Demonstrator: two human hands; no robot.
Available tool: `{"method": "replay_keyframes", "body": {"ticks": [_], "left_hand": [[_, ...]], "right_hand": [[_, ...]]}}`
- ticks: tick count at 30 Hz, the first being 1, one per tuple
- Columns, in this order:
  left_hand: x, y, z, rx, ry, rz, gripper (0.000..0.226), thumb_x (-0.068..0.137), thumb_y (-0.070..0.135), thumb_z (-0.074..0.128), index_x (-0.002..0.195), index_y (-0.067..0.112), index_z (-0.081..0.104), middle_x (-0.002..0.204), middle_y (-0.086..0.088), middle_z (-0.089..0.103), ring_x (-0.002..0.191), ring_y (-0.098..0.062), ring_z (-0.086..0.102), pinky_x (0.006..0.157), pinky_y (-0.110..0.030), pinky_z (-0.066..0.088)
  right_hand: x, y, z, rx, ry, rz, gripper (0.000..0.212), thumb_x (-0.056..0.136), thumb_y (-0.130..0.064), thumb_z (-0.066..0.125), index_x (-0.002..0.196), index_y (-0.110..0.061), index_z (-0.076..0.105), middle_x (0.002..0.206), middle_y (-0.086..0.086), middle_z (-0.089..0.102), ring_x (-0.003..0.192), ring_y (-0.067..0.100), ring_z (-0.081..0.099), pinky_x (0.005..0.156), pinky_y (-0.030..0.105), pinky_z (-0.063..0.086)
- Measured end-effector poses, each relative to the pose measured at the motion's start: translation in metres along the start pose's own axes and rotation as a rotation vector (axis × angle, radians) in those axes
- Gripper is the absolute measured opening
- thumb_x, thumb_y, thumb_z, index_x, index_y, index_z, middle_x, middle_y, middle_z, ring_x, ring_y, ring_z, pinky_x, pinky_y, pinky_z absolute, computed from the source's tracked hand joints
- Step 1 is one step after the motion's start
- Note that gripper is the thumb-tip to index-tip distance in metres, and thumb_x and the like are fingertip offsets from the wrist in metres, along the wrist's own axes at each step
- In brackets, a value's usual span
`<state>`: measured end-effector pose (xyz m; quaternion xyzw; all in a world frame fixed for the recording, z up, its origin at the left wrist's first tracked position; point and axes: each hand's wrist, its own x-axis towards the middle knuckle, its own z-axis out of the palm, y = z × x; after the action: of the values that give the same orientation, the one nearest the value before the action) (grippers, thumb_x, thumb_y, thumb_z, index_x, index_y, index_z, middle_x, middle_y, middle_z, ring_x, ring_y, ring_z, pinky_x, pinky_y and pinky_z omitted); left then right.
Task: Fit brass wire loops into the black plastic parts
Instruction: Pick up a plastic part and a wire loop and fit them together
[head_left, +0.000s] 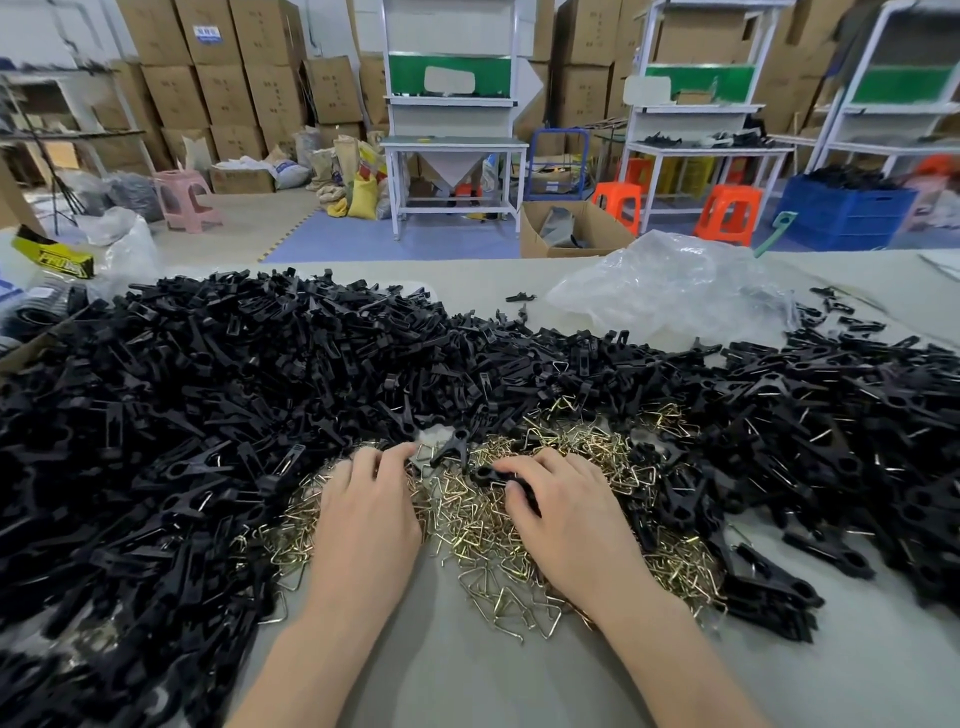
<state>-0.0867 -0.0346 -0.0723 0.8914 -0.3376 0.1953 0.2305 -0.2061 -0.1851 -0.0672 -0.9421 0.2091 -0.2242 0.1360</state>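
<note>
Our right hand (566, 514) pinched a black plastic part (488, 474) above the brass wire loops (478, 530) heaped on the counter (467, 675). Our left hand (366, 504) had its fingertips buried in the loops, so we couldn't tell if it held anything.

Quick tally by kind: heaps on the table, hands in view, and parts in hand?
Heap of black parts: 1
Pile of brass loops: 1
Hands: 2, left hand and right hand
Gripped by the right hand, black part: 1
Total: 5

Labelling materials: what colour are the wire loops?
Shiny brass-gold wire loops, clearest in head view.
</note>
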Motion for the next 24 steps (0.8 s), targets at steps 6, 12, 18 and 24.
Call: {"method": "replay_keyframes", "body": {"ticks": [6,12,18,24], "left_hand": [[-0.001,-0.004,-0.003,-0.254,0.014,-0.074,0.045,0.089,-0.007,0.051,0.125,0.018,0.063,0.103,0.007,0.064,0.093,-0.012,0.037,0.089,-0.031,0.035],[0.000,-0.006,-0.003,-0.577,0.049,-0.234,0.033,0.105,0.015,0.037,0.122,0.029,0.061,0.098,0.023,0.063,0.103,0.001,0.042,0.085,-0.025,0.037],[0.004,-0.003,-0.013,-0.893,0.130,-0.379,0.035,0.103,0.013,0.042,0.108,0.041,0.064,0.103,0.017,0.069,0.069,-0.002,0.052,0.065,-0.019,0.044],[0.006,-0.007,-0.011,-0.852,0.075,-0.435,0.038,0.098,0.000,0.045,0.103,0.031,0.067,0.094,0.017,0.070,0.058,0.009,0.052,0.054,-0.004,0.041]], "right_hand": [[-0.001,0.000,0.000,0.008,0.009,-0.005,0.032,0.103,-0.035,0.042,0.129,-0.035,0.061,0.104,-0.012,0.061,0.099,0.013,0.052,0.101,0.029,0.037],[-0.002,0.001,0.001,0.013,0.008,-0.010,0.033,0.104,-0.035,0.042,0.131,-0.034,0.060,0.105,-0.012,0.061,0.100,0.013,0.052,0.102,0.029,0.036],[-0.001,0.001,0.000,0.014,0.005,-0.009,0.032,0.104,-0.035,0.042,0.131,-0.034,0.060,0.105,-0.012,0.063,0.100,0.013,0.053,0.102,0.030,0.037],[-0.001,-0.001,-0.001,0.000,0.004,-0.010,0.033,0.104,-0.036,0.041,0.131,-0.035,0.060,0.105,-0.014,0.062,0.099,0.013,0.052,0.101,0.029,0.037]]}}
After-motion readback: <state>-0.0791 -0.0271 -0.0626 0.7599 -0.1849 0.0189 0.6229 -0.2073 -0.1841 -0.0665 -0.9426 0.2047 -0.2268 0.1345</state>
